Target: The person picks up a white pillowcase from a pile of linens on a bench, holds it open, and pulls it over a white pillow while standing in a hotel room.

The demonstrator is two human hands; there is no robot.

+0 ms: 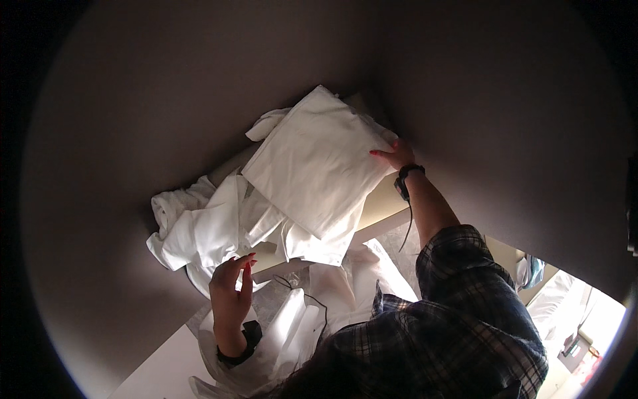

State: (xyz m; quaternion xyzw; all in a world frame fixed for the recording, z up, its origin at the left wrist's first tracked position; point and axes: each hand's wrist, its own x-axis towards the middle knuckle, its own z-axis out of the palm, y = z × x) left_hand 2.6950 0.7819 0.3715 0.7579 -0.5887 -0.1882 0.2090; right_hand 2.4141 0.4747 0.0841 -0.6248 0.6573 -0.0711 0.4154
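A dark plaid sleeve [458,319] covers the near right arm. The left hand [231,292] is loosely open, fingers bent, thumb apart from them, with a black band [247,342] on its wrist; just beyond it lies a crumpled white cloth [199,229]. Farther on, a folded white cloth [316,163] is tilted over other white fabric above a pale ledge [384,201]. The right hand [401,157] grips its right edge, thumb on top. Dark walls [166,86] rise behind.
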